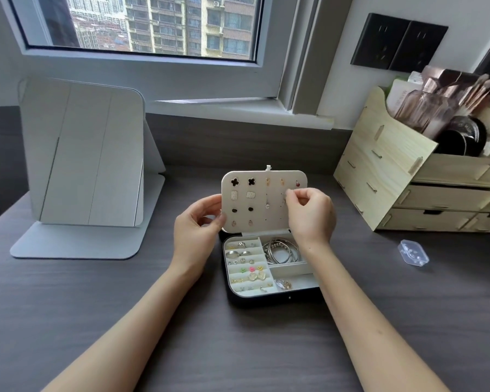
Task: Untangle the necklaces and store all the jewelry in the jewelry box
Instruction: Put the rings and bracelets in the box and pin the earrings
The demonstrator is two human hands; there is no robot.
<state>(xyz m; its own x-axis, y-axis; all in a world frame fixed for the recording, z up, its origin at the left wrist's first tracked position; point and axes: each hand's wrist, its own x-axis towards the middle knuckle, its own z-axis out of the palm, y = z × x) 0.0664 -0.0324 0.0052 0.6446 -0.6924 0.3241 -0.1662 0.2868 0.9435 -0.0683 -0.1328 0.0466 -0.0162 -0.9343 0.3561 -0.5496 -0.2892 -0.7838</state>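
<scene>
A black jewelry box [277, 300] lies open on the dark desk, its cream tray holding rings, stud earrings, a pile of silver bangles [280, 251] and a small chain bundle [283, 284]. A cream earring panel [262, 219] stands upright at the back of the box, with several earring pairs pinned on it. My left hand [194, 227] grips the panel's left edge. My right hand [310, 213] pinches a small earring [285, 195] against the panel's upper right area.
A folding mirror [82, 165] stands at the left. At the right, a wooden organizer [393, 176] with drawers holds cosmetics. A small clear plastic case [413, 252] lies on the desk to the right of the box. A window sill runs behind.
</scene>
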